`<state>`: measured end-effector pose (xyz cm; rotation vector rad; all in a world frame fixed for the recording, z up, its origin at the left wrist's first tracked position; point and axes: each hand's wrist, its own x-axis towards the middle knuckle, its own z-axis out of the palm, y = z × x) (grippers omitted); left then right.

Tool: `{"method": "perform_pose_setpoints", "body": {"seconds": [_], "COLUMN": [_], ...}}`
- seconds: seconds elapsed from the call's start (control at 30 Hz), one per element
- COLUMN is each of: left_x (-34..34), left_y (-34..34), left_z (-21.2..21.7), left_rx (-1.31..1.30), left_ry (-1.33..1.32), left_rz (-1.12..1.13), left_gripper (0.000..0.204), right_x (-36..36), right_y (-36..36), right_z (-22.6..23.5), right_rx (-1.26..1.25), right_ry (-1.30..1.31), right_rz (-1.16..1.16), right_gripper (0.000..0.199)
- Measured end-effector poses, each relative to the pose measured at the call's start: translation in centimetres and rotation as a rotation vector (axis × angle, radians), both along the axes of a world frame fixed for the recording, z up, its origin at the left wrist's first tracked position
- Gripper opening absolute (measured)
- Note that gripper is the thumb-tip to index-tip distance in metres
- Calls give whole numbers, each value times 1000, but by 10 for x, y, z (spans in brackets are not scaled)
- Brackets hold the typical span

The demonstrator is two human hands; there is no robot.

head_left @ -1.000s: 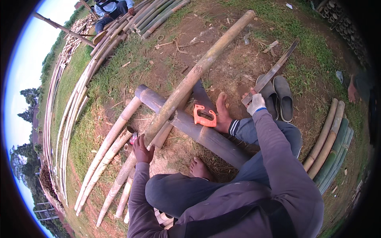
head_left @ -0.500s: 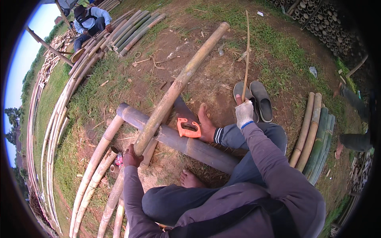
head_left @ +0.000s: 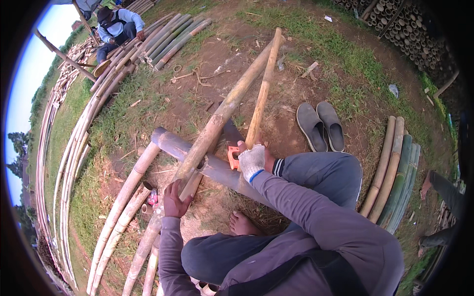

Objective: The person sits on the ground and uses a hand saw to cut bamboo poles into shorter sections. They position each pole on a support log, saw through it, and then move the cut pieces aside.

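Observation:
My left hand (head_left: pixel 176 200) lies at the near end of a thick bamboo pole (head_left: pixel 212 126), fingers stretched along it and thumb spread away. That pole rests slanting across a dark, thicker bamboo log (head_left: pixel 217 170). In its knitted white glove, my right hand (head_left: pixel 252 160) is closed around the lower end of a long bamboo stick (head_left: pixel 265 89). The stick points away from me, its far tip overlapping the pole's far end in view. Just beside the glove is the orange handle of a hand saw (head_left: pixel 233 157), partly hidden; its dark blade reaches behind the pole.
Bamboo poles (head_left: pixel 118 190) lie at the left, and a bundle (head_left: pixel 390 172) at the right. Grey slip-on shoes (head_left: pixel 321 126) stand beyond my knee. A co-worker (head_left: pixel 118 29) sits by more poles at far left. Cut bamboo (head_left: pixel 407 24) is stacked at far right.
My right hand has swung left with the stick, from over the shoes to beside the saw handle. My left hand has loosened from around the pole's end, its fingers now spread.

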<state>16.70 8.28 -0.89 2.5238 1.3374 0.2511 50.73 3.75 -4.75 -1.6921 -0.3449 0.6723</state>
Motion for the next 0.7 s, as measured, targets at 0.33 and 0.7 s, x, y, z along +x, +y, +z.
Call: {"method": "perform_pose_setpoints", "body": {"seconds": [0.33,0.7], "left_x": [158,179], "left_y": [33,73], "left_z": [30,-5], "left_rx": [-841,-93], "left_ry": [-705,-120], "left_rz": [77,-68], "left_gripper": [54,46], "right_x": [-43,-22], "right_y": [49,50], "right_z": [7,14], "right_rx": [-123,-162], "right_ry": [168,70], "right_rz": [71,597], "right_gripper": [39,53]}}
